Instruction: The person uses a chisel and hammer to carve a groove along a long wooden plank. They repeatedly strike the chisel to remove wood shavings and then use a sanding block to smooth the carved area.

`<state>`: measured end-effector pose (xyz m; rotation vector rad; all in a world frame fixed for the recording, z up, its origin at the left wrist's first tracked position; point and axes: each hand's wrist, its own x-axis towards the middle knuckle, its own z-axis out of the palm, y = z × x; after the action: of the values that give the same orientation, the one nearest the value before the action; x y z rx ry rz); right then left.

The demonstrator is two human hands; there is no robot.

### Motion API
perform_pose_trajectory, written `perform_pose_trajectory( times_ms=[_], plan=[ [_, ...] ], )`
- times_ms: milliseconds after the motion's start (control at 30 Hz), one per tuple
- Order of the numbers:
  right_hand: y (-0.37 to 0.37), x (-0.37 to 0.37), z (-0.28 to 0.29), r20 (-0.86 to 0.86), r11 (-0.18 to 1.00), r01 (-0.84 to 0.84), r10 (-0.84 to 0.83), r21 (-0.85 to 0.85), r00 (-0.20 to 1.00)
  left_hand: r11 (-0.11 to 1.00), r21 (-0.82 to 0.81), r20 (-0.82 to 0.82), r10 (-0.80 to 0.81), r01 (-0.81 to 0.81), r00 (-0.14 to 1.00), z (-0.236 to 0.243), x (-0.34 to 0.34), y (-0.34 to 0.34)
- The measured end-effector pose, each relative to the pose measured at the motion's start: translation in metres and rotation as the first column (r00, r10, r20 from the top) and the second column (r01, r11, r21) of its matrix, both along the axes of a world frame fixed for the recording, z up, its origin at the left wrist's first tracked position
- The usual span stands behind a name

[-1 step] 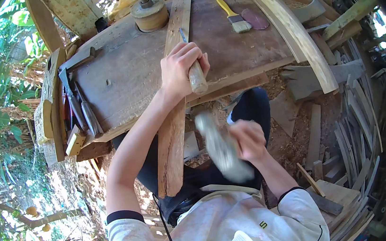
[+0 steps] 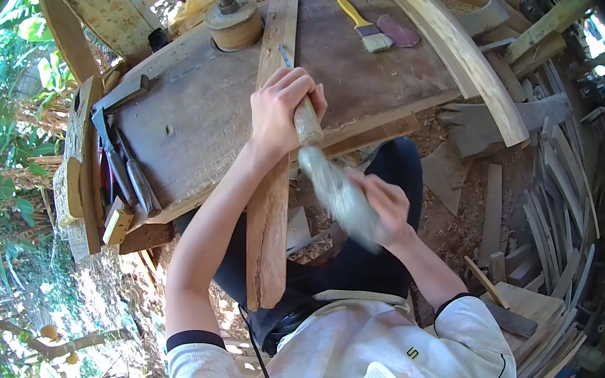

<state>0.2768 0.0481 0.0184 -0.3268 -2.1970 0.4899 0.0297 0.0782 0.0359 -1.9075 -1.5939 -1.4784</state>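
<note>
My left hand point(image 2: 284, 109) is closed around the wooden handle of a chisel point(image 2: 308, 125). The narrow metal blade points away from me, its tip against a long wooden plank point(image 2: 266, 230) that lies across the workbench and juts over its near edge toward my lap. In my right hand point(image 2: 385, 206) is a pale mallet point(image 2: 336, 192), smeared by motion. One end of the mallet's head is at the butt of the chisel handle; whether they touch, I cannot tell. My right fingers wrap the mallet's grip, which is mostly hidden.
On the workbench point(image 2: 197, 119) are a round wooden block point(image 2: 235, 25) with a metal stub, a yellow-handled brush point(image 2: 364, 23) and a reddish oval pad point(image 2: 399, 31). Several hand tools point(image 2: 128, 164) line its left end. A curved timber point(image 2: 461, 44) crosses the right side. Wood offcuts point(image 2: 554, 168) pile up at right.
The mallet and my right hand have moved up and away from me, bringing the mallet head to the chisel's butt. My left hand, the chisel and the plank have barely moved.
</note>
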Motion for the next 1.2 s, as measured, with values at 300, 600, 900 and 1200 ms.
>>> perform_pose_trajectory(
  times_ms=[300, 600, 900, 1200],
  plan=[
    [0.002, -0.011, 0.002, -0.102, 0.997, -0.064, 0.059, -0.047, 0.993, 0.999, -0.037, -0.033, -0.007, 0.006, 0.999, -0.001, -0.009, 0.005],
    [0.010, -0.018, -0.012, -0.309, 0.996, -0.016, 0.040, 0.082, 0.950, 1.000, -0.028, -0.003, -0.012, 0.012, 1.000, 0.002, -0.012, 0.015],
    [-0.002, 0.022, -0.031, -0.159, 0.879, 0.070, -0.162, -0.472, 0.974, 0.996, -0.051, -0.073, -0.073, 0.069, 0.995, 0.004, -0.020, -0.003],
    [-0.018, 0.047, -0.038, -0.166, 0.599, 0.063, -0.319, -0.798, 0.933, 0.975, -0.191, 0.608, 0.027, 0.114, 0.793, 0.068, -0.068, 0.102]
  ],
)
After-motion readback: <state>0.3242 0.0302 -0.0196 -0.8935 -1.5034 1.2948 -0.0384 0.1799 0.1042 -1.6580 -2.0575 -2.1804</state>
